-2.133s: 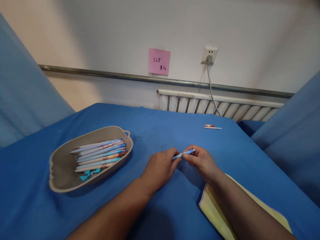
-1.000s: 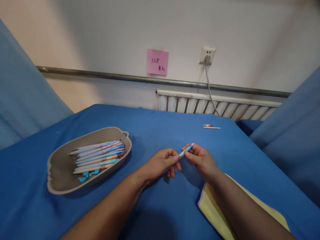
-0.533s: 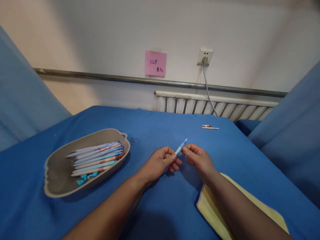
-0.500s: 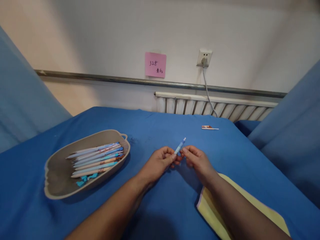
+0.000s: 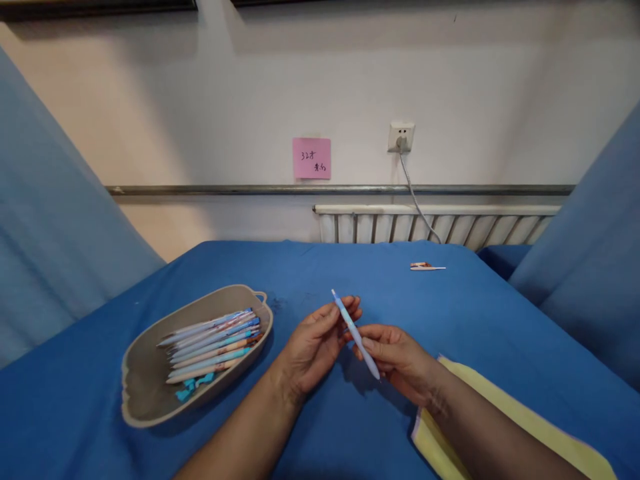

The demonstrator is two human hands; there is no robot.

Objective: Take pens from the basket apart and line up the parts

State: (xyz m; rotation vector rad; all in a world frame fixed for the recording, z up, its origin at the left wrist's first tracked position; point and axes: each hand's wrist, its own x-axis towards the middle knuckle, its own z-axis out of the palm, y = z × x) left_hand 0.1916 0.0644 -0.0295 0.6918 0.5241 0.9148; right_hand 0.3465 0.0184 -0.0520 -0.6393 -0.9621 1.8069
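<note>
A slim pale-blue pen (image 5: 371, 361) is held over the blue cloth, slanting with its blue push-button end up and to the left. My right hand (image 5: 397, 357) pinches the lower barrel between thumb and fingers. At the upper part of the pen is my left hand (image 5: 313, 343), palm partly turned up, its thumb against the barrel and its fingers curled behind. To the left, a grey-beige basket (image 5: 145, 415) holds several pens (image 5: 215, 350) in white, blue and peach, lying side by side. Small turquoise pieces (image 5: 194, 385) lie below them in the basket.
A yellow cloth (image 5: 525, 413) lies under my right forearm. Toward the back right of the blue-covered table (image 5: 300, 267) are a thin white stick-like piece and a brown-orange item (image 5: 423, 266). Behind stand a radiator (image 5: 380, 227), a metal rail and a socket with a cable (image 5: 407, 173).
The pen has turned so its button end points up-left, and more of its barrel shows. My right hand now grips the lower barrel; my left hand has opened somewhat. The view has tilted up.
</note>
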